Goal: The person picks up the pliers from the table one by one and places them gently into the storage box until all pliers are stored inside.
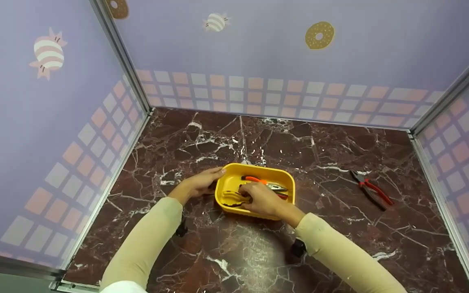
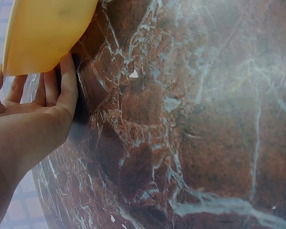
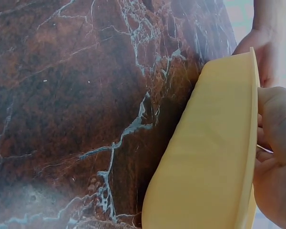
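Observation:
A yellow plastic bin [image 1: 255, 167] sits tilted on the dark marbled surface. At its left end, my left hand [image 1: 200, 183] holds the bin, thumb at the rim and fingers against the underside, as the left wrist view shows. My right hand [image 1: 261, 198] reaches down into the bin, its fingers curled at a tool with curved yellow-and-black handles [image 1: 231, 196]. Beside the fingers lie pliers with orange-and-black handles [image 1: 255, 179], their metal jaws pointing right. A red handle [image 1: 282, 196] shows partly behind the right hand. In the right wrist view, the bin wall hides the right fingertips.
Pliers with red and black handles [image 1: 371, 189] lie on the surface at right. Purple patterned panels [image 1: 234, 53] stand at the back, left and right, with metal rails [image 1: 279, 118] along their lower edges.

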A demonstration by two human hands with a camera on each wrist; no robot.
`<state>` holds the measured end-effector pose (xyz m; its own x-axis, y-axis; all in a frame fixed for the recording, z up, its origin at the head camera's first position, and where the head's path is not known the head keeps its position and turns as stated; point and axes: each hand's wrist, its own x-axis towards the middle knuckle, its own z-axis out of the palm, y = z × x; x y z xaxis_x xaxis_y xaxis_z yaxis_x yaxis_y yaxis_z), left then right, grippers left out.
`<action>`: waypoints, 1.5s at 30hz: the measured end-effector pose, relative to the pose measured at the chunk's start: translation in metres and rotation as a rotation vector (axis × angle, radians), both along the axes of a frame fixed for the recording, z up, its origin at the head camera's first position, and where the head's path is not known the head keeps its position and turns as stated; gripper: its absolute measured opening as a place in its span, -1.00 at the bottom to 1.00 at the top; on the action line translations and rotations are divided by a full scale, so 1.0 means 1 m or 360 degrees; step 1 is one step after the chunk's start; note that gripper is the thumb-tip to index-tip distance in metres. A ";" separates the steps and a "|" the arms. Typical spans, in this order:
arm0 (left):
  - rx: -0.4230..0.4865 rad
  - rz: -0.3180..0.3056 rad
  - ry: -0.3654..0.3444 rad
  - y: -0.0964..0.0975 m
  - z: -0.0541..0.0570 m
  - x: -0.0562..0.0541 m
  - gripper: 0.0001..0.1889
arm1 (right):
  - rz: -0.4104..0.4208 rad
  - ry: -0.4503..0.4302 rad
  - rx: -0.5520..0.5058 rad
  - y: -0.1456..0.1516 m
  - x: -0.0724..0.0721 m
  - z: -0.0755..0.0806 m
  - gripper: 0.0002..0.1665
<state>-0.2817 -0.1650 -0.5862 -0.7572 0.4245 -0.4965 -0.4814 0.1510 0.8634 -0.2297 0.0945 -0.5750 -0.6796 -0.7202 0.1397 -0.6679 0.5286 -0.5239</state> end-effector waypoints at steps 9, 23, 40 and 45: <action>-0.0030 -0.0006 0.0012 0.000 0.002 0.000 -0.40 | -0.0009 0.0002 0.0034 0.001 -0.003 -0.004 -0.63; -0.0031 0.0000 0.0017 0.001 0.002 0.000 -0.40 | -0.0015 -0.0045 0.0052 0.007 0.000 0.005 -0.59; -0.0095 0.0013 0.0013 -0.001 0.001 0.001 -0.33 | 0.0011 0.0150 0.0150 0.049 -0.005 0.034 -0.51; -0.0099 0.0025 0.0001 0.000 0.001 -0.001 -0.31 | 0.0004 0.0159 0.0142 0.064 -0.009 0.042 -0.56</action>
